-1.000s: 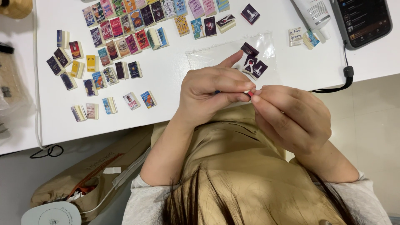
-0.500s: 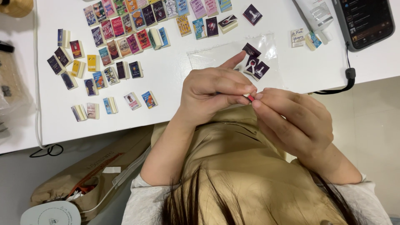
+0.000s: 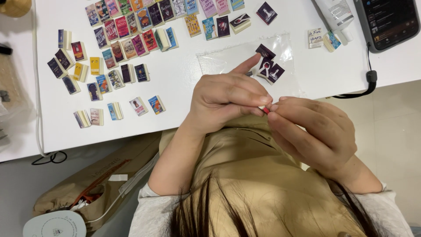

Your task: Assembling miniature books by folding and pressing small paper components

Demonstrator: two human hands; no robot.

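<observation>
Both hands, left [image 3: 228, 103] and right [image 3: 313, 131], pinch one tiny red-and-white miniature paper book [image 3: 264, 109] between fingertips, seemingly mid-assembly. Next likely needs pressing it square before setting it on the white table [image 3: 175, 83].

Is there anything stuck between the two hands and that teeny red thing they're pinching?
No, nothing visible. The left hand and the right hand meet fingertip to fingertip, both pinching the tiny red piece directly. Most of it is hidden by the fingers. The clear plastic bag lies apart on the white table.
</observation>
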